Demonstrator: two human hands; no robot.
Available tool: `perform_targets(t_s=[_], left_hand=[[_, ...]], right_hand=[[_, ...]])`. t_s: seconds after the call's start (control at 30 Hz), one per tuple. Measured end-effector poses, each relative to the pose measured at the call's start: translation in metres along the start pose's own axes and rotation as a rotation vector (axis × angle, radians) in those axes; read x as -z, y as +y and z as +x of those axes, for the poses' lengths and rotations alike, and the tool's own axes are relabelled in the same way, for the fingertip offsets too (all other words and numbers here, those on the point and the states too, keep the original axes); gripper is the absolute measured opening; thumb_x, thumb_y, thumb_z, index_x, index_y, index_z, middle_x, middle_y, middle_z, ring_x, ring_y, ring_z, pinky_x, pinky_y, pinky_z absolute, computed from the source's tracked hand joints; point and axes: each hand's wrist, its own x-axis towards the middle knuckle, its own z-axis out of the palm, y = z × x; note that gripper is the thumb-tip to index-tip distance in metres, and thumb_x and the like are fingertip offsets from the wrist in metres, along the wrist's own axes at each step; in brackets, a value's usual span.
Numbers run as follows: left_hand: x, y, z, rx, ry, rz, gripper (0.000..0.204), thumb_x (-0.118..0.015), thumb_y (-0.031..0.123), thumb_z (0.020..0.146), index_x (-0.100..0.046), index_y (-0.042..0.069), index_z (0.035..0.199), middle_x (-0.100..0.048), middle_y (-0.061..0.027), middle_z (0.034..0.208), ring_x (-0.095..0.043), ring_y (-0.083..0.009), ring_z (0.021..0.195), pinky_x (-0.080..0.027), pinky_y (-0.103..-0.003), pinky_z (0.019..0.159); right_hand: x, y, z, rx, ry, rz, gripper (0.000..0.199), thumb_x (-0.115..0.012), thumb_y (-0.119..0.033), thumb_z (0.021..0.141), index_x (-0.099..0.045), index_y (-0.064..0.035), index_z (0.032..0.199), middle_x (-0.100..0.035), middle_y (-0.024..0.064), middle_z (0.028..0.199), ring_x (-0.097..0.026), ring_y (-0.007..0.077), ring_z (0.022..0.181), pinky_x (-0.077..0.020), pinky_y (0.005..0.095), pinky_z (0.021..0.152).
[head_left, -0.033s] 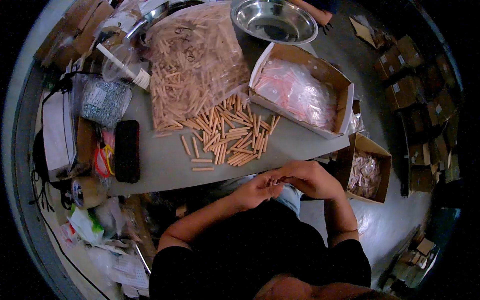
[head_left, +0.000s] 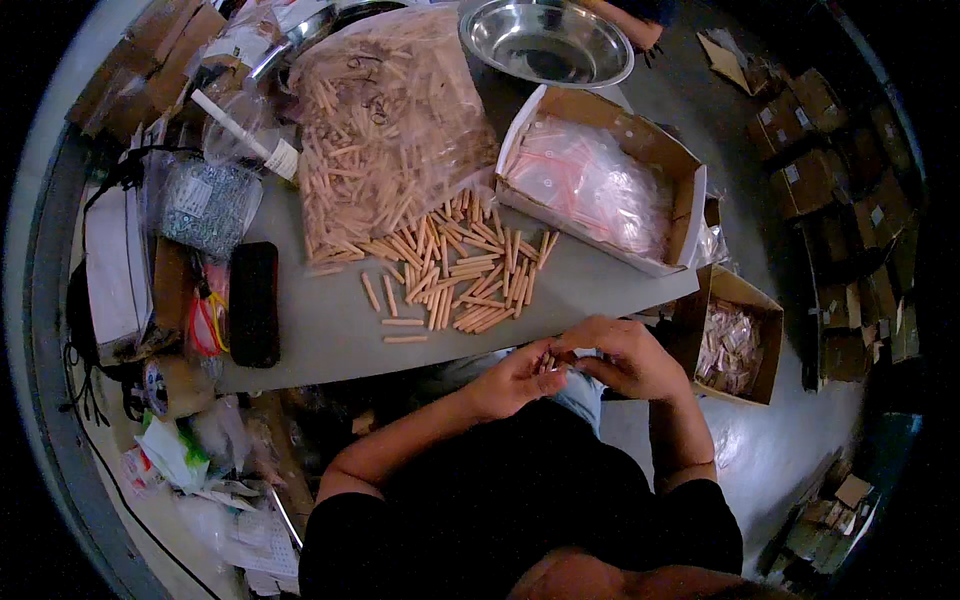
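My left hand (head_left: 508, 383) is closed on a small plastic bag (head_left: 546, 362), of which only a pale, shiny bit with a reddish tint shows between the fingers. Curled over from the other side, my right hand (head_left: 625, 358) pinches at the same spot; its fingertips are partly hidden. Both hands are over my lap, just off the table's near edge. Beyond them lies a loose pile of short wooden dowels (head_left: 470, 265), spilling from the mouth of a large clear bag of dowels (head_left: 390, 130).
A white carton (head_left: 595, 180) holds flat clear bags with red strips. Low on the right, an open brown box (head_left: 740, 345) contains small filled packets. A steel basin (head_left: 547, 42) stands at the back. Leftward are a black case (head_left: 254, 304), scissors (head_left: 208, 318) and a bag of screws (head_left: 208, 203).
The fingers of my right hand have lifted slightly from my left, and more of the small plastic bag shows between them. The things on the table have stayed put.
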Motion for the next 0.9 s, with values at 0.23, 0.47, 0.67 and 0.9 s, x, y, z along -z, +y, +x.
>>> perform_targets(t_s=[0.23, 0.47, 0.67, 0.9], left_hand=[[-0.012, 0.038, 0.018, -0.235, -0.136, 0.623, 0.046, -0.062, 0.035, 0.092, -0.048, -0.001, 0.117, -0.058, -0.0104, 0.098, -0.057, -0.0185, 0.088, -0.047, -0.032, 0.081], [-0.023, 0.057, 0.024, -0.517, 0.128, 0.995, 0.031, -0.070, 0.019, 0.084, -0.055, 0.001, 0.105, -0.061, -0.0154, 0.095, -0.061, -0.0312, 0.084, -0.048, -0.036, 0.075], [-0.031, 0.064, 0.031, -0.652, 0.088, 1.164, 0.018, -0.072, 0.007, 0.077, -0.061, 0.005, 0.091, -0.062, -0.0124, 0.087, -0.061, -0.0309, 0.082, -0.050, -0.040, 0.074], [-0.038, 0.060, 0.042, -0.654, -0.008, 1.134, 0.014, -0.069, 0.005, 0.078, -0.058, 0.004, 0.086, -0.060, -0.0122, 0.083, -0.059, -0.0313, 0.076, -0.049, -0.041, 0.070]], right_hand=[[-0.012, -0.013, -0.012, 0.220, 0.219, -0.355, 0.023, -0.077, -0.007, 0.066, -0.068, -0.0082, 0.087, -0.056, 0.0112, 0.119, -0.053, 0.0323, 0.105, -0.0446, 0.0416, 0.087], [-0.005, -0.017, -0.023, 0.270, 0.485, -0.430, 0.020, -0.075, -0.006, 0.068, -0.064, -0.0071, 0.086, -0.064, 0.0098, 0.096, -0.061, 0.0295, 0.086, -0.0505, 0.0401, 0.073], [-0.015, -0.001, -0.040, 0.195, 0.580, -0.359, 0.029, -0.078, -0.005, 0.067, -0.059, -0.0066, 0.089, -0.063, 0.0091, 0.086, -0.062, 0.0303, 0.077, -0.0511, 0.0398, 0.066], [-0.010, -0.003, -0.046, 0.220, 0.554, -0.423, 0.030, -0.076, -0.002, 0.064, -0.059, -0.0066, 0.087, -0.060, 0.0107, 0.089, -0.058, 0.0321, 0.081, -0.0492, 0.0412, 0.069]])
